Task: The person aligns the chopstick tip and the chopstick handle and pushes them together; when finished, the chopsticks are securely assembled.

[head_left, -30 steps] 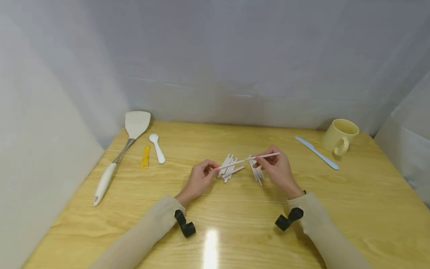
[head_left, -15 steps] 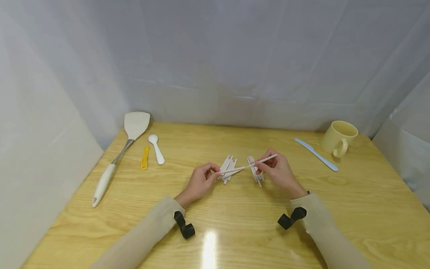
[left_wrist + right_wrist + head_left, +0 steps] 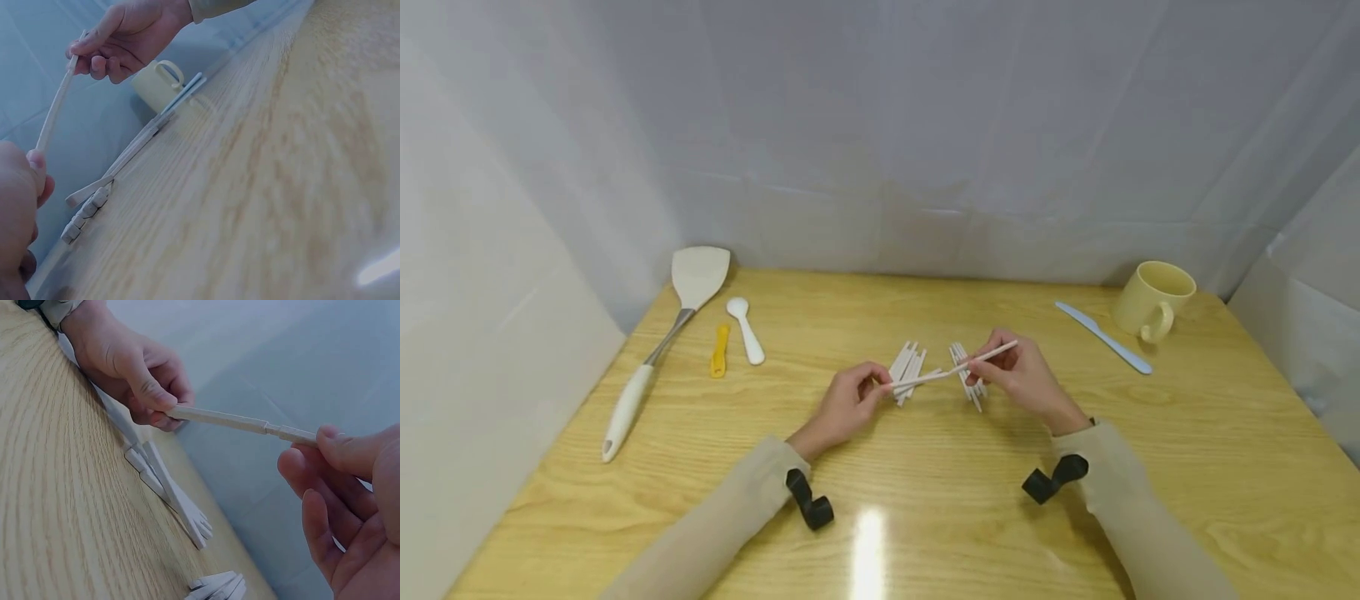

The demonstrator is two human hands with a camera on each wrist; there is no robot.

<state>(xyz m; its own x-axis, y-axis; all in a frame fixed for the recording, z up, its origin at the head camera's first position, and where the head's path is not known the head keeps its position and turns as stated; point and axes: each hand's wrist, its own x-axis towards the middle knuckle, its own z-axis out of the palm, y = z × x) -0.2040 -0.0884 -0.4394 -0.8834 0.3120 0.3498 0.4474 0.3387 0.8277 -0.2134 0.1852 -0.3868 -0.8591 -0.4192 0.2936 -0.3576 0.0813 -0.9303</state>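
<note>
Both hands hold one thin white stick (image 3: 951,372) above the middle of the wooden table (image 3: 925,500). My left hand (image 3: 850,398) pinches its left end, and my right hand (image 3: 1011,373) pinches the right end between thumb and forefinger. In the right wrist view the white stick (image 3: 240,422) shows a notched joint near my right thumb. The left wrist view shows the white stick (image 3: 56,106) running from my left fingers up to my right hand (image 3: 122,37). Two small piles of like white sticks lie beneath, one pile (image 3: 907,367) left and the other pile (image 3: 964,377) under my right hand.
A white spatula (image 3: 658,350), a white spoon (image 3: 745,330) and a small yellow piece (image 3: 719,351) lie at the back left. A pale yellow mug (image 3: 1152,301) and a light blue knife (image 3: 1101,337) sit at the back right. Grey curtains close in the table.
The stick and both hands have sunk slightly and drawn a little closer to the piles; the grips are the same.
</note>
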